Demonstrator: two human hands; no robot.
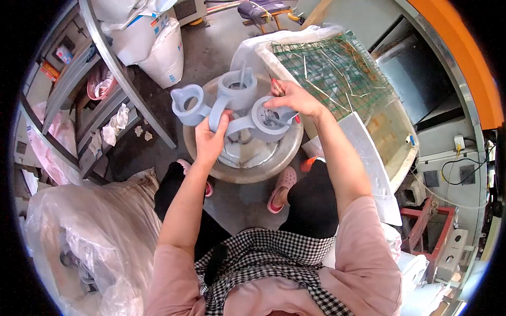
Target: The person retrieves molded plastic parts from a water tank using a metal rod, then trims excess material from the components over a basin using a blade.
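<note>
Over the metal basin (253, 177) at twelve o'clock, the left hand (211, 139) wraps its fingers round grey plastic ring-mouthed parts (240, 99); at one o'clock the right hand (296, 99) pinches a slim red tool (275, 86). A slack left grip could let the parts twist, and the tool skid.

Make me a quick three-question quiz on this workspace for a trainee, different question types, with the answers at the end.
1. Multiple choice: What lies across part of the white tub?
A) Blue tarp
B) Green mesh
C) Wooden lid

2. True or false: The left hand holds grey plastic parts over the round metal basin.

3. Fill in the blank: The person is wearing ____ clogs.

Key:
1. B
2. True
3. Pink
</note>
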